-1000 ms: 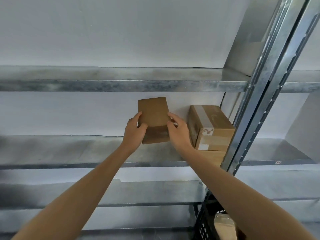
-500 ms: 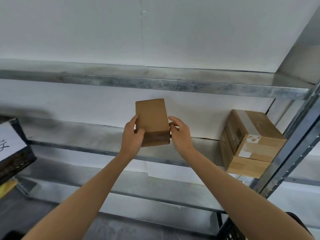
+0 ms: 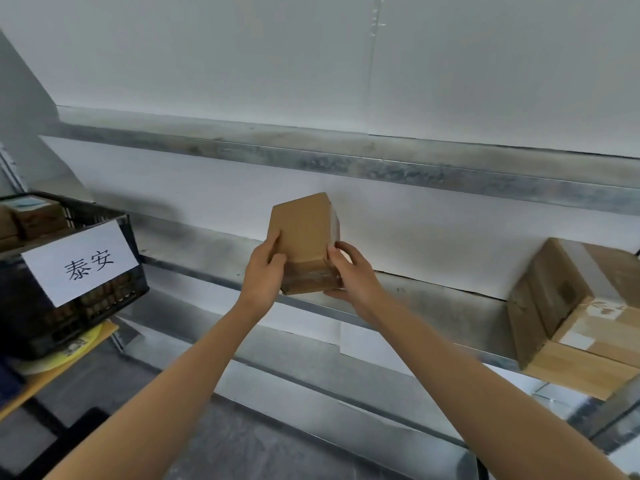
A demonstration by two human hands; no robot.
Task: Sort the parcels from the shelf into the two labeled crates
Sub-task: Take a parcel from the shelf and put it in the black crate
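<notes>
crate point(image 3: 33, 306) left, parcel point(image 3: 303, 233) centre, boxes point(image 3: 575, 313) right on shelf point(image 3: 433, 299)

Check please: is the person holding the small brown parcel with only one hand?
No, the left hand and the right hand both grip the small brown parcel, one on each side.

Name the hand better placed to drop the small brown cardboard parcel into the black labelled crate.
Left hand, probably. Both hands grip the small brown cardboard parcel, but the black plastic crate sits far left; the right hand would have to cross over.
</notes>
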